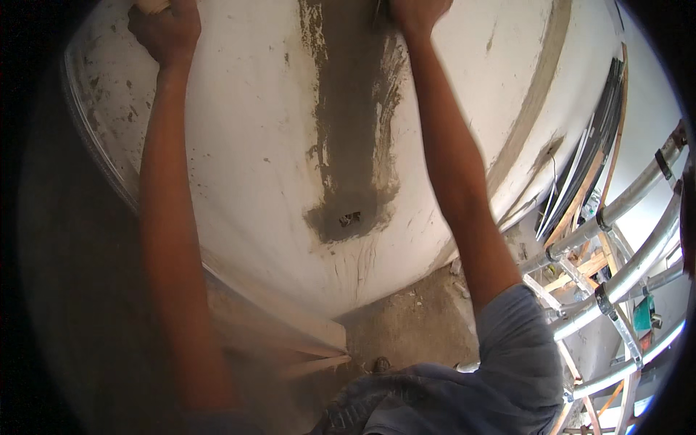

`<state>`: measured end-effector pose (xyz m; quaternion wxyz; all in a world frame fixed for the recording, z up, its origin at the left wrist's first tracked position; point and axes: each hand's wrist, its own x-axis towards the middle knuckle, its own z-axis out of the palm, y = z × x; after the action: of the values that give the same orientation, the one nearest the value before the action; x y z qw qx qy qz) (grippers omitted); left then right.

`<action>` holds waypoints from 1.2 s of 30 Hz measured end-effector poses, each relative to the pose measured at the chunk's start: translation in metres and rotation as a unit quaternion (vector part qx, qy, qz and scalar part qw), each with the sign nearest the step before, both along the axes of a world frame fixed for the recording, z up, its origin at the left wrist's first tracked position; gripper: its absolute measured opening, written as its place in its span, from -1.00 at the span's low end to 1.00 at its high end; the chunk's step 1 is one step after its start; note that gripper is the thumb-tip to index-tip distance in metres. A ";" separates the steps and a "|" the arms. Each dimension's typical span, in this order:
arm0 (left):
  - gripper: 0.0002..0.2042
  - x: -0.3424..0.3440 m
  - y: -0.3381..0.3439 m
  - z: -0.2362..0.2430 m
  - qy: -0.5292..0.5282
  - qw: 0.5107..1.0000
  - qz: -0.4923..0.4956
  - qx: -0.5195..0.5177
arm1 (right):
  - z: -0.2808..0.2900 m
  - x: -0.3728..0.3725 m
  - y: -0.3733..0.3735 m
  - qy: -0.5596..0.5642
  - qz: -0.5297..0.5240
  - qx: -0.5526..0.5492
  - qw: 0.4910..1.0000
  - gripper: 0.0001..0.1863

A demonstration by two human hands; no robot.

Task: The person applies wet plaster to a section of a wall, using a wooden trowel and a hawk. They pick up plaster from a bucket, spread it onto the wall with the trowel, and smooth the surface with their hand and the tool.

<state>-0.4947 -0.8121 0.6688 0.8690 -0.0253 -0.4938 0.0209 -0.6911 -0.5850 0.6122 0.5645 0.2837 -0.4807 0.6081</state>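
Note:
Both my arms reach up along a white wall (246, 145). My left hand (170, 35) is closed round a pale, wood-coloured piece (151, 6), most of it cut off by the top edge. At the top of a grey mortar strip (351, 109), my right hand (420, 16) looks closed. A thin dark edge (378, 13) shows beside it against the mortar; what it belongs to is out of view. The strip runs down the wall, wet-looking and ragged at its sides. It ends in a wider patch around a small recessed box opening (349, 218).
A second, narrower mortar band (533, 94) curves down the wall at right. Metal tube scaffolding (631, 279) stands close on my right. Behind it lean dark pipes (598, 138) and wooden strips. Below are a bare, dirty floor (413, 319) and pale boards (290, 326) at lower left.

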 end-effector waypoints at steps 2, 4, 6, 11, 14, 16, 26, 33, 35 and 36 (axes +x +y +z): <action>-0.58 -0.007 0.007 -0.002 -0.011 0.999 -0.047 0.002 | 0.061 -0.013 0.031 -0.037 -0.008 0.005 0.999 -0.58; -0.57 0.005 0.011 0.004 -0.040 0.996 -0.076 -0.017 | 0.060 -0.018 0.046 -0.013 -0.012 -0.005 1.000 -0.53; -0.54 0.019 0.004 0.009 -0.042 0.998 -0.043 -0.016 | 0.025 -0.029 0.036 0.031 0.001 -0.026 0.999 -0.49; -0.50 -0.004 -0.013 0.001 -0.035 0.998 -0.024 -0.052 | -0.207 -0.011 0.035 0.000 0.001 0.063 0.998 -0.80; -0.46 0.001 -0.002 0.004 -0.027 0.999 -0.026 -0.034 | -0.264 0.008 0.024 -0.050 0.010 0.140 0.989 -0.72; -0.45 0.005 0.011 0.004 -0.034 0.999 -0.038 -0.009 | -0.235 0.001 0.010 -0.022 0.011 0.109 0.994 -0.70; -0.47 0.001 0.014 0.001 -0.038 0.996 -0.072 -0.042 | 0.104 -0.031 0.023 0.049 -0.065 0.008 0.997 -0.62; -0.39 0.007 0.013 0.001 -0.071 0.996 -0.042 -0.045 | -0.166 -0.005 0.006 -0.009 0.032 0.102 0.994 -0.67; -0.38 0.012 0.008 0.004 -0.086 0.996 -0.019 -0.028 | -0.265 0.005 0.021 -0.017 0.048 0.150 0.987 -0.69; -0.38 0.012 0.001 0.002 -0.094 0.996 -0.007 -0.004 | -0.304 0.019 0.031 -0.077 0.071 0.182 0.978 -0.69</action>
<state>-0.4830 -0.8108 0.6707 0.8190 -0.0335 -0.5727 0.0145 -0.6720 -0.5538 0.3085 0.4197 0.3676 -0.6041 0.5690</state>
